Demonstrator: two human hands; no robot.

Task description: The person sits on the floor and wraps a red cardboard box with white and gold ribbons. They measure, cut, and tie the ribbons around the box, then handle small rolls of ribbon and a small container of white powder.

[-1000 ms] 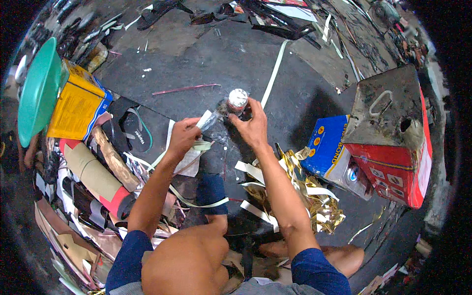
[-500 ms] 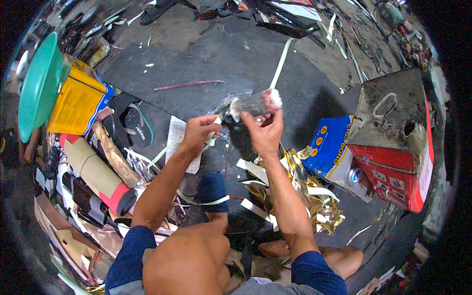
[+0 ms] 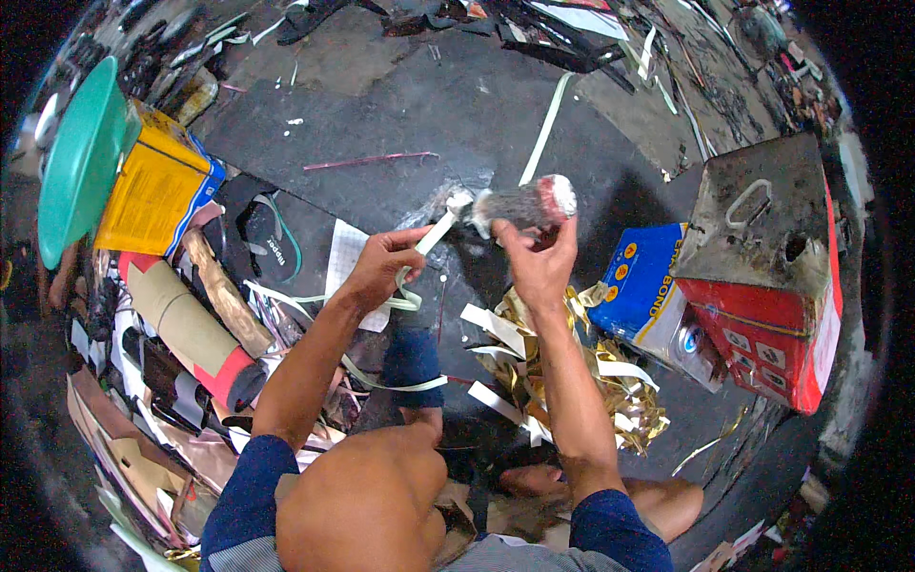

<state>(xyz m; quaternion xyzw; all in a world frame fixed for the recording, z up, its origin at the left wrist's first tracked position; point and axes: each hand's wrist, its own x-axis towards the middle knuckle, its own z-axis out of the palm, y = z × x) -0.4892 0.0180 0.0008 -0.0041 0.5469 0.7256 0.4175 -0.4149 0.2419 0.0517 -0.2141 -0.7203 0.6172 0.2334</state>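
My left hand (image 3: 386, 272) pinches a long pale strip (image 3: 440, 232) between thumb and fingers. The strip's far end reaches up to the right, and the rest loops below the hand. In my right hand (image 3: 539, 262) is a grimy grey cylindrical thing (image 3: 519, 206) with a red and white end; its exact kind I cannot make out. It lies sideways, its narrower whitish end close to the strip's tip; whether they touch I cannot tell. Below lies the dark board (image 3: 381, 143), with whitish smears (image 3: 456, 198) near the strip's tip.
Crumpled gold foil (image 3: 629, 410) lies beside my right forearm, near a blue tin (image 3: 634, 276) and a red tin (image 3: 772, 315). On the left are a yellow tin (image 3: 152, 191), a green basin (image 3: 81, 162), a flip-flop (image 3: 272, 238), a cardboard tube (image 3: 186, 319) and scraps.
My right hand has moved right with the grey cylindrical thing. The strip now stretches straight from my left hand, its tip showing apart from the fingers.
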